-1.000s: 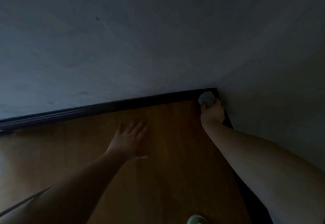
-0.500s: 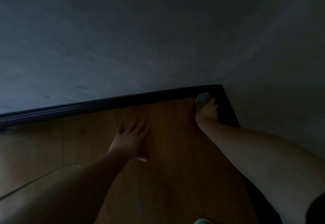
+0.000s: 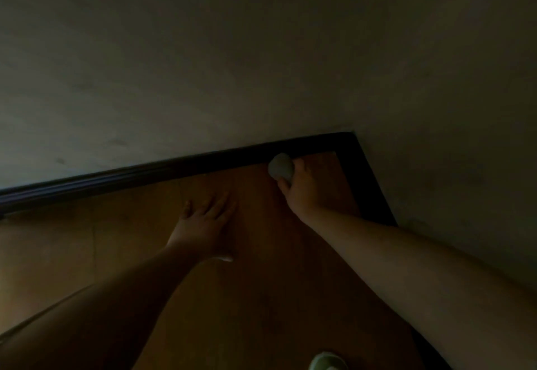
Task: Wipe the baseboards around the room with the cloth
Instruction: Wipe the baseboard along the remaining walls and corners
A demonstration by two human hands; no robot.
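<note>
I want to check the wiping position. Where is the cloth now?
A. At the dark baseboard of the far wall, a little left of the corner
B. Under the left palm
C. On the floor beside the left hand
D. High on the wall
A: the right hand grips the pale cloth at the foot of the dark baseboard, left of the corner.

We see a wood-look floor (image 3: 261, 253), smooth with a faint sheen. Along its far edge the dark baseboard (image 3: 130, 173) looks glossy. Above the baseboard, the wall (image 3: 232, 64) is matt and slightly mottled. The pale cloth (image 3: 279, 165) against the baseboard looks soft and matt.
</note>
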